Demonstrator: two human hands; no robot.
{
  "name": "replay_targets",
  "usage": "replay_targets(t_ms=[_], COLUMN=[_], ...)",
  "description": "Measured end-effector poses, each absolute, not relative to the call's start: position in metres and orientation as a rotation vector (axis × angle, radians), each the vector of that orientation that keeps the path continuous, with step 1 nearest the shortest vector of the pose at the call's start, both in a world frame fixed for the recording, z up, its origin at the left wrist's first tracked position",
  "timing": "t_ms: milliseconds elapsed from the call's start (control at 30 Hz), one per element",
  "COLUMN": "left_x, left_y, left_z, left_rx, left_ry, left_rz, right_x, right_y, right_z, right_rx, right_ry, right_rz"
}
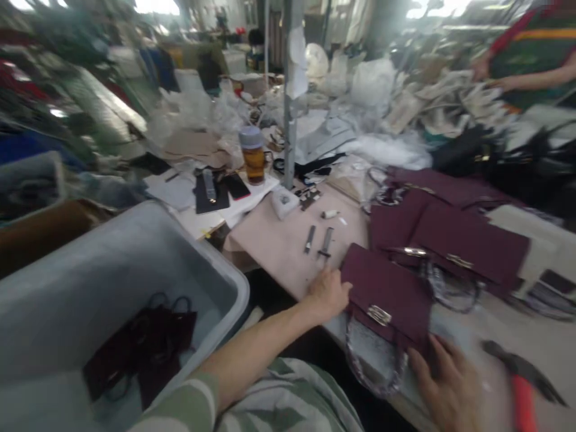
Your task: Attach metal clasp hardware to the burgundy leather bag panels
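Observation:
A burgundy handbag (389,282) with a metal clasp lies at the table's near edge, its flap up and its patterned handle hanging toward me. My left hand (327,295) is closed at the bag's left edge, thumb against it. At the bag's lower right corner is my right hand (452,381), slightly blurred, with the corner between thumb and fingers. Just beyond my left hand lie two small metal tools (326,241). Red-handled pliers (522,375) rest to the right of my right hand.
More burgundy handbags (470,240) are stacked behind on the table (270,231). On the left stands a grey bin (202,258) holding dark bags (148,342). A lidded mug of amber liquid (252,159) stands near a metal post (289,120). At the far right a person (531,66) handles pale material.

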State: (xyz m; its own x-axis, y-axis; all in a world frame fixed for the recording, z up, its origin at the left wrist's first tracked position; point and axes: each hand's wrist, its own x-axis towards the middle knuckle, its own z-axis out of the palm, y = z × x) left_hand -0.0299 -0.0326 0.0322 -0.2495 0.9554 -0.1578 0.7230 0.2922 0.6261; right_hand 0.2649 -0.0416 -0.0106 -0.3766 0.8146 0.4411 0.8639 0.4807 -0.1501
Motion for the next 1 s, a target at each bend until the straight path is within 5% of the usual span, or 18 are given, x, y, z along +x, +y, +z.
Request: replay_targets(t_ms=[133, 467, 1000], left_x=[-0.032, -0.041, -0.086], left_y=[-0.033, -0.025, -0.008], left_z=[0.025, 0.047, -0.002], left_rx=[2.055, 2.893, 2.634], left_ry=[1.886, 1.205, 0.739], left_rz=[0.650, 0.119, 0.479], right_x=[0.261, 0.248, 0.257], right_y=[-0.046, -0.024, -0.032], right_z=[0.004, 0.018, 0.015], right_rx=[-1.386, -1.201, -0.867], right_ry=[-2.367, -2.558, -2.426], right_rz=[-0.346, 0.001, 0.042])
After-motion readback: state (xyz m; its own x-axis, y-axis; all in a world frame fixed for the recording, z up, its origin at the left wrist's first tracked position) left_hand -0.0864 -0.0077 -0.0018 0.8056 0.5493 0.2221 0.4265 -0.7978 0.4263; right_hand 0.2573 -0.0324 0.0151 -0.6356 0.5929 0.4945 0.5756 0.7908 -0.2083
